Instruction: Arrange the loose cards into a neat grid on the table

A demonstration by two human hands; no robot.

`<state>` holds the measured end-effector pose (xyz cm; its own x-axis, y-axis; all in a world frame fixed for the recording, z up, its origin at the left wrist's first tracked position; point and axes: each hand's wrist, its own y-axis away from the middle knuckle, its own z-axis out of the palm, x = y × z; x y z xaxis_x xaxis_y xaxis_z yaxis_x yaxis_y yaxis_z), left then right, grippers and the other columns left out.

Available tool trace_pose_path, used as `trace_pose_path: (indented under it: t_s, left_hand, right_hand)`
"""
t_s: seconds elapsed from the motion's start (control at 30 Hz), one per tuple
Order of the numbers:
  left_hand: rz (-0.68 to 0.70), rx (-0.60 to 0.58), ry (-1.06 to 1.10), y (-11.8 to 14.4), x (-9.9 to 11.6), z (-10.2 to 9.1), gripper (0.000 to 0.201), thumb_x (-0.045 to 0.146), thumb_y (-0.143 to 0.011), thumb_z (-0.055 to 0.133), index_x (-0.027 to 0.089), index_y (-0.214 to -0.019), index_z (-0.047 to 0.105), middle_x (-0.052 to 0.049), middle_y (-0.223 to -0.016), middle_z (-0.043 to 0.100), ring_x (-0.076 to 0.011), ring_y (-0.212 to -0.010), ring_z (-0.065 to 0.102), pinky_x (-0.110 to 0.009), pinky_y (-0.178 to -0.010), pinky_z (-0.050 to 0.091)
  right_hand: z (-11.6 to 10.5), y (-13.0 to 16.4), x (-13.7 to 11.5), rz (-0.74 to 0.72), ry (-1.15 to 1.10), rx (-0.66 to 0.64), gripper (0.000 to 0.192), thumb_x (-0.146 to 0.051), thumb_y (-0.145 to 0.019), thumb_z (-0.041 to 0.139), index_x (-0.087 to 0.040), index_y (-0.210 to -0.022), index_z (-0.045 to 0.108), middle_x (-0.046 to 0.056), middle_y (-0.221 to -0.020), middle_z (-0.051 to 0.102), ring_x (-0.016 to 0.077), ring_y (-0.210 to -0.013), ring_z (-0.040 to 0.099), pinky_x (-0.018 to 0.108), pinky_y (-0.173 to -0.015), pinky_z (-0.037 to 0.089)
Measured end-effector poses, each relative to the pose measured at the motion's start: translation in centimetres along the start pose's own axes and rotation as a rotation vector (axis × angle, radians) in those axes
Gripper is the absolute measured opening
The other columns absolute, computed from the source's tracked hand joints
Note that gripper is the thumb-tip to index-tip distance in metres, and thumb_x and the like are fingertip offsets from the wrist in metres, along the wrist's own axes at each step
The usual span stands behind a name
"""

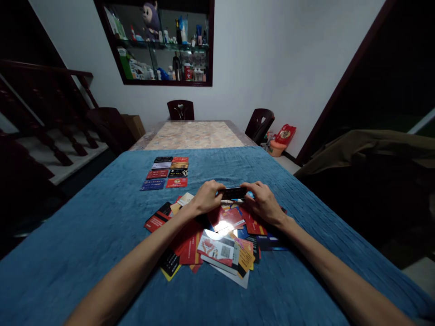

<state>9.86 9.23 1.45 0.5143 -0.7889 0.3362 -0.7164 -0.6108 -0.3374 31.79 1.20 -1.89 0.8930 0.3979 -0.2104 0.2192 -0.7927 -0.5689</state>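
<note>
Between my two hands is a black card [234, 194], tilted up so that it looks narrow. My left hand [208, 197] pinches its left end, and my right hand [262, 202] grips its right end. Below the hands lies a loose, overlapping pile of cards in red, black, yellow, blue and white. On top near the front rests a white card with a red picture and a square code [215, 247]. A bright glare covers part of a red card [234, 218]. My forearms hide some of the pile.
Left of the far side of the pile, several cards lie in two neat columns, among them a blue card [152, 184] and a red card [176, 182]. A blue cloth [84, 231] covers the near table. Chairs [260, 126] stand around the far end.
</note>
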Motion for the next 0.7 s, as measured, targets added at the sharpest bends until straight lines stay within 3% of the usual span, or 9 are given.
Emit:
trace_pose_path:
  t_s: [0.2, 0.7]
  left_hand:
    - [-0.046, 0.016, 0.008, -0.2, 0.2, -0.7, 0.03, 0.009, -0.081, 0.052, 0.016, -0.099, 0.075, -0.008, -0.091, 0.073, -0.0203, -0.087, 0.065, -0.03, -0.082, 0.05]
    - [-0.058, 0.053, 0.014, -0.3, 0.4, -1.4, 0.03, 0.008, -0.081, 0.049, 0.016, -0.097, 0.073, -0.007, -0.089, 0.071, -0.0198, -0.085, 0.063, -0.03, -0.082, 0.049]
  right_hand:
    - [0.0, -0.2, -0.6, -0.073, 0.083, 0.047, 0.041, -0.022, -0.091, 0.052, -0.02, -0.131, 0.052, 0.014, -0.117, 0.063, 0.029, -0.104, 0.054, 0.042, -0.086, 0.044]
    - [0.5, -0.4, -1.5, -0.092, 0.185, 0.159, 0.045, -0.024, -0.09, 0.053, -0.021, -0.135, 0.049, 0.014, -0.12, 0.059, 0.0312, -0.108, 0.05, 0.047, -0.091, 0.041]
